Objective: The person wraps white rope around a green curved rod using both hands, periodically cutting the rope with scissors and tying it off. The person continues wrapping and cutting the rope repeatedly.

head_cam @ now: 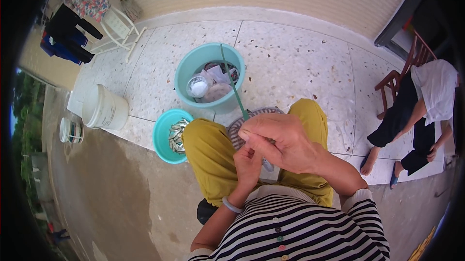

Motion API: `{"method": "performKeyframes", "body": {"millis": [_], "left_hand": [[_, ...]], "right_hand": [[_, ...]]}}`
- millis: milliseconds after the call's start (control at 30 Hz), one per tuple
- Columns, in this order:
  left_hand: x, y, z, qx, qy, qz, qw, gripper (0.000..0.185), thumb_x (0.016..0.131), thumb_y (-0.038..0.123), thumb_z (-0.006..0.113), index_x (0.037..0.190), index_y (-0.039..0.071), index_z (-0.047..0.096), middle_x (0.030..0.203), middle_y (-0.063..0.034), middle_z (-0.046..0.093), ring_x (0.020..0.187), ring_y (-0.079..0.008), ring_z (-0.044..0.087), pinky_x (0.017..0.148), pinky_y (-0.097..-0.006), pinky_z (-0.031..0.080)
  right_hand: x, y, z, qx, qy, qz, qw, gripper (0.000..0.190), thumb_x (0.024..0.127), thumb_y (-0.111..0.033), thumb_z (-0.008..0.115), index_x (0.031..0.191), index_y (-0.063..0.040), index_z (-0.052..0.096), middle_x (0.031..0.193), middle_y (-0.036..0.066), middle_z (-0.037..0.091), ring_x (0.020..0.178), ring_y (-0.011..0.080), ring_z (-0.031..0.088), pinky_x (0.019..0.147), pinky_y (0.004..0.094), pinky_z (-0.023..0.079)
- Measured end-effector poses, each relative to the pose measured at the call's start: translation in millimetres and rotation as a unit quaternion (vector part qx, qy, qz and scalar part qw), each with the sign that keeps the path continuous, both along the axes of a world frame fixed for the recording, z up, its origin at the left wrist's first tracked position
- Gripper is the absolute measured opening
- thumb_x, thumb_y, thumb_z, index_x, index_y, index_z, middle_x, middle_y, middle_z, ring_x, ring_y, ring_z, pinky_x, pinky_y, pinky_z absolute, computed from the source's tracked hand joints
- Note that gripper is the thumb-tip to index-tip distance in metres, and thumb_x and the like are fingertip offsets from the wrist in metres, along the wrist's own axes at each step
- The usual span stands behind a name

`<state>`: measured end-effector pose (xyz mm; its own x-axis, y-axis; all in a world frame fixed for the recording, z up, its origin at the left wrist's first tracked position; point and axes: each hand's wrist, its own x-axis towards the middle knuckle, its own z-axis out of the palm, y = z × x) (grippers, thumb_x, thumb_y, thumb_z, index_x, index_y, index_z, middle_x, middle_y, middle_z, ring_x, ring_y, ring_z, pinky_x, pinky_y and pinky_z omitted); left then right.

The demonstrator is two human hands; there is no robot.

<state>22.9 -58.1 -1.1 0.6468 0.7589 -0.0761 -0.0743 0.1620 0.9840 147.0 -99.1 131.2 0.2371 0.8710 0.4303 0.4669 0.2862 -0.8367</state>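
My right hand (pixel 287 141) is raised in front of my chest, fingers closed on a long thin green stick (pixel 232 83). Its far end points away over the large blue tub. Just below, the fingertips of my left hand (pixel 248 166) are pinched together close to my right thumb. Whether something fine lies between them cannot be told. Between my knees, partly covered by my hands, sits a slatted plastic basket (pixel 234 132). Beside my left knee a turquoise basin (pixel 161 148) holds several small silvery fish (pixel 176 139).
The blue tub (pixel 218 110) contains cloths and a clear plastic container (pixel 198 86). White buckets (pixel 112 110) (pixel 71 130) stand left. A person (pixel 410 115) sits at right by a wooden chair (pixel 390 83). Clothes hang on a white rack (pixel 120 30). The paved step (pixel 145 133) has an edge.
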Motion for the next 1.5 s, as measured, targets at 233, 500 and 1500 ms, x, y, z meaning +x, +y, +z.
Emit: {"method": "performKeyframes", "body": {"millis": [233,500,1500], "left_hand": [[-1.5,3.5,-8.9,-0.122,-0.067,0.004,0.99,0.019,0.096,0.014,0.053,0.092,-0.002,0.061,0.073,-0.0045,0.059,0.063,-0.013,0.055,0.061,-0.0289,0.05],[-9.6,26.6,-19.8,-0.441,-0.153,-0.104,0.878,0.035,0.098,0.032,0.047,0.104,0.0,0.059,0.08,-0.0076,0.058,0.071,-0.0203,0.055,0.077,-0.0398,0.049],[-6.9,3.2,-4.2,-0.27,-0.121,-0.063,0.953,0.015,0.097,0.014,0.052,0.102,0.002,0.059,0.085,-0.0036,0.058,0.071,-0.0123,0.052,0.068,-0.026,0.045]], "right_hand": [[-3.2,52.6,-14.5,0.008,0.065,0.026,0.998,0.014,0.087,-0.011,0.061,0.084,0.003,0.059,0.07,0.015,0.058,0.066,0.0248,0.06,0.059,0.0342,0.046],[34.9,29.0,-116.3,-0.261,0.307,-0.066,0.913,0.021,0.094,-0.02,0.053,0.094,0.0,0.06,0.07,0.006,0.059,0.053,0.0127,0.056,0.051,0.0259,0.048],[-21.8,-30.3,-93.8,-0.019,0.207,-0.13,0.97,0.008,0.089,-0.002,0.06,0.093,0.004,0.065,0.083,0.009,0.064,0.058,0.009,0.058,0.049,0.022,0.046]]}}
